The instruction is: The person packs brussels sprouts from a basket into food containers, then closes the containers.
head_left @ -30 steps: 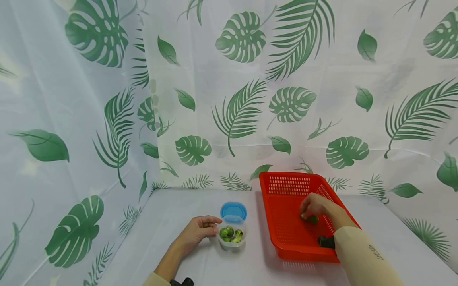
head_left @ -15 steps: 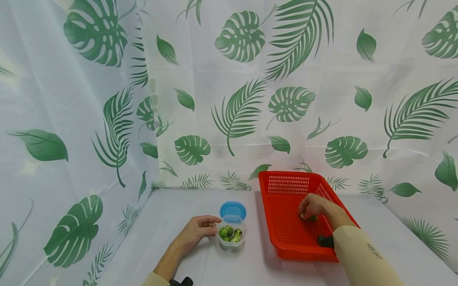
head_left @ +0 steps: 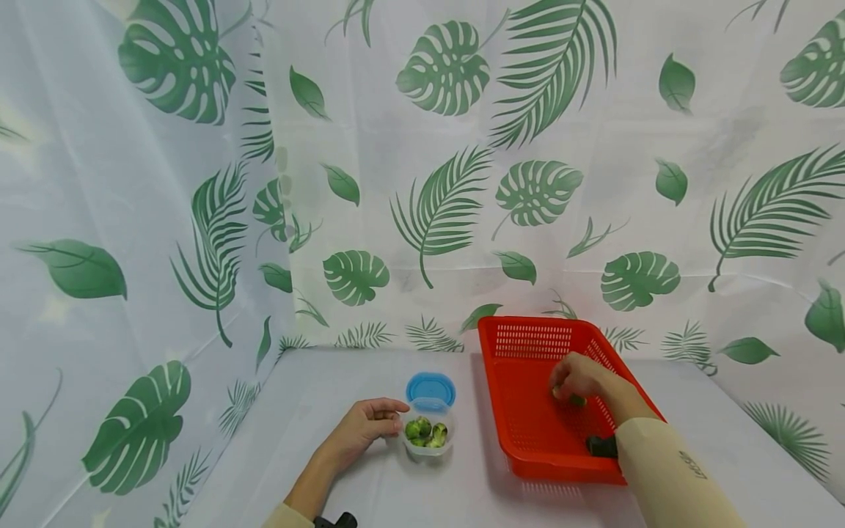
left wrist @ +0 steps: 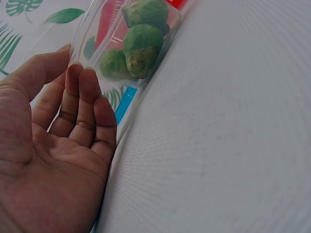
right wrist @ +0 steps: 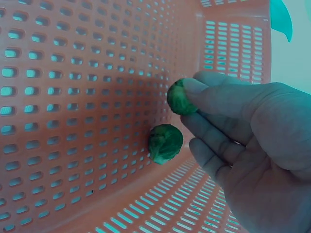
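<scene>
Our left hand (head_left: 359, 427), loosely bent, touches the left side of a clear tub (head_left: 425, 449) of Brussels sprouts (head_left: 418, 427) on the surface (head_left: 297, 411). To the right, inside the red basket (head_left: 521, 392), our right hand (head_left: 579, 378) pinches one sprout (right wrist: 179, 99), another sprout (right wrist: 165, 143) just beside it.

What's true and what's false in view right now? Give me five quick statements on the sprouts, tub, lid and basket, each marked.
1. The right-hand grip pinches a Brussels sprout inside the red basket. True.
2. That is the only sprout in the basket. False: another sprout lies near it.
3. The left-hand grip is beside the clear tub. True.
4. The clear tub holds several sprouts. True.
5. The tub is covered. False: the blue lid lies beyond it, and the tub stands open.
</scene>
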